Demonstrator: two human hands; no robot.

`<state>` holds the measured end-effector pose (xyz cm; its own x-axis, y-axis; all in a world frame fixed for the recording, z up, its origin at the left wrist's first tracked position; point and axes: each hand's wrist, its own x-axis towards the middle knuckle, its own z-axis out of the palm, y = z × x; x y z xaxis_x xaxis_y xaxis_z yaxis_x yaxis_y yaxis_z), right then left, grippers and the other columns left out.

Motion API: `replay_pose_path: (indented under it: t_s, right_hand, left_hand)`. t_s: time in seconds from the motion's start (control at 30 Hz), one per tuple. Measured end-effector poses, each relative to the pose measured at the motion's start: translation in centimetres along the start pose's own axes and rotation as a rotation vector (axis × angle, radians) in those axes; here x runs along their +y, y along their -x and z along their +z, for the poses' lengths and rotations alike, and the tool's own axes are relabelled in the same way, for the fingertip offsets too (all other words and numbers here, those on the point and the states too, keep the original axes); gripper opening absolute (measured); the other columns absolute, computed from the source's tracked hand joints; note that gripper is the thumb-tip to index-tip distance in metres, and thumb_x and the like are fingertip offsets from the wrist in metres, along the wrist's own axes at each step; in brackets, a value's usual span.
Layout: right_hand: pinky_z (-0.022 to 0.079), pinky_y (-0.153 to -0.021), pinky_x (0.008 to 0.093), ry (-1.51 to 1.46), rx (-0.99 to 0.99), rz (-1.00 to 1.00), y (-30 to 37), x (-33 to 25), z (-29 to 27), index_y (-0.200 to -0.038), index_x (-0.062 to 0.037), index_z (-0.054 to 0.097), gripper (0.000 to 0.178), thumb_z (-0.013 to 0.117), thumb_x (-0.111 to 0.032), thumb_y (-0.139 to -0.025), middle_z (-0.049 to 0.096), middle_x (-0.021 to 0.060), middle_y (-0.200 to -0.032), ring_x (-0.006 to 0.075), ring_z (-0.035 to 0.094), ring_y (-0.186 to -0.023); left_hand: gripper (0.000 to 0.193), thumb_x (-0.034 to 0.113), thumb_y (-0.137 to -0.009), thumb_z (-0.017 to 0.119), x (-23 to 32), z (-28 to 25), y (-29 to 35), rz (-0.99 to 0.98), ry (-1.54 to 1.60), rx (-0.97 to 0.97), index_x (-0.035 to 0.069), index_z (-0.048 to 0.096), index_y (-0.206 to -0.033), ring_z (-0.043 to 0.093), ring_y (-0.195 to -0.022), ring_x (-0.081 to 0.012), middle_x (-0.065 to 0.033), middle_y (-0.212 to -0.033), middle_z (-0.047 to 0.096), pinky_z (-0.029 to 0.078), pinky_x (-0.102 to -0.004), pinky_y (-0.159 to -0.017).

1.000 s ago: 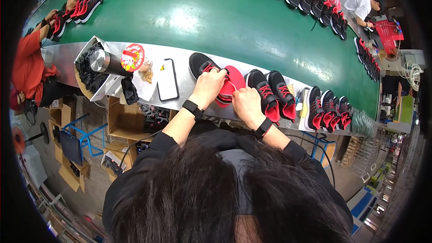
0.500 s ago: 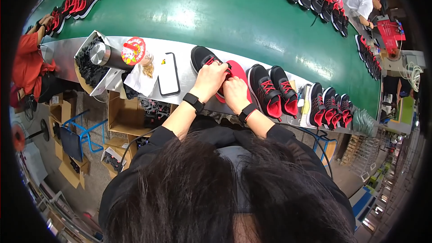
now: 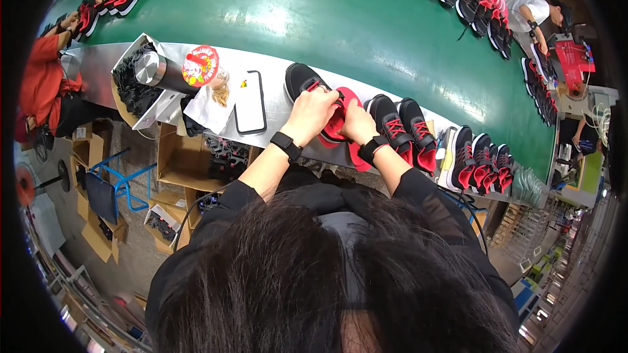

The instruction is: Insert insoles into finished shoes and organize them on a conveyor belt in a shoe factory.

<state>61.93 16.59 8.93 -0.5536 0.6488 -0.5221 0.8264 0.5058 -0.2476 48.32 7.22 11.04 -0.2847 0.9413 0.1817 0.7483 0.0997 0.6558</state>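
Observation:
A black sneaker with a red lining lies toe away from me, on a red pad at the bench's edge. My left hand is closed at the shoe's opening, with thumb and fingertips pinched near the laces. Across from it, my right hand grips the collar on the right side; its fingertips are partly hidden inside the opening. Just right of that hand stands a pair of black sneakers with red laces, the nearer one close to my wrist.
Left of the shoe lie a phone, a red-lidded cup, a steel-topped tumbler and a box of black pieces. More sneakers stand at right. Beyond runs a green conveyor belt; co-workers handle shoes along it.
My right hand has shifted right, away from my left fingers, to the collar's side. The shoe's red opening shows more between my hands. The whole view has shifted slightly.

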Motion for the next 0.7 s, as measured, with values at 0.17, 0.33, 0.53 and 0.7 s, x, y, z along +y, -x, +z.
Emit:
replay_pose_path:
  t_s: [0.17, 0.33, 0.53, 0.7]
  right_hand:
    - [0.054, -0.08, 0.0436, 0.027, 0.18, -0.045, -1.1, -0.1, 1.2, -0.089, -0.0026, 0.064, 0.042, 0.087, -0.02, -0.059, 0.069, 0.0201, -0.089, 0.0364, 0.067, -0.093]
    - [0.052, -0.081, 0.0458, -0.22, -0.075, 0.066, -2.2, 2.2, 0.1, -0.087, -0.0054, 0.064, 0.028, 0.069, -0.032, -0.077, 0.069, 0.0186, -0.088, 0.0365, 0.067, -0.087]
    - [0.051, -0.088, 0.0377, -0.546, -0.096, -0.043, 0.7, 2.7, -0.7, -0.12, -0.0056, 0.062, 0.055, 0.072, -0.036, -0.075, 0.069, 0.0168, -0.104, 0.0303, 0.066, -0.098]
    - [0.05, -0.082, 0.0384, -0.529, 0.364, -0.078, 10.0, 11.4, -2.1, -0.108, -0.0052, 0.061, 0.037, 0.071, -0.015, -0.074, 0.063, 0.0144, -0.1, 0.0294, 0.062, -0.091]
  left_hand:
    - [0.017, 0.015, -0.08, 0.069, 0.1, 0.0, 0.1, -0.012, -0.017, 0.003, 0.005, 0.062, -0.091, 0.064, -0.078, -0.0367, -0.0171, -0.087, 0.064, 0.053, -0.0444, -0.068]
    - [0.014, 0.015, -0.081, 0.069, 0.8, -0.1, 0.3, -0.021, -0.006, 0.041, 0.007, 0.061, -0.09, 0.065, -0.075, -0.0362, -0.0139, -0.09, 0.064, 0.053, -0.044, -0.064]
    - [0.014, 0.015, -0.082, 0.067, 1.6, 0.5, 0.7, -0.019, -0.131, 0.055, 0.009, 0.06, -0.092, 0.065, -0.082, -0.0323, -0.0109, -0.095, 0.063, 0.053, -0.0419, -0.068]
    - [0.01, 0.008, -0.084, 0.063, 2.3, -1.9, 1.7, 0.066, -0.112, 0.17, 0.005, 0.06, -0.093, 0.062, -0.097, -0.0304, -0.0123, -0.106, 0.063, 0.053, -0.0408, -0.077]
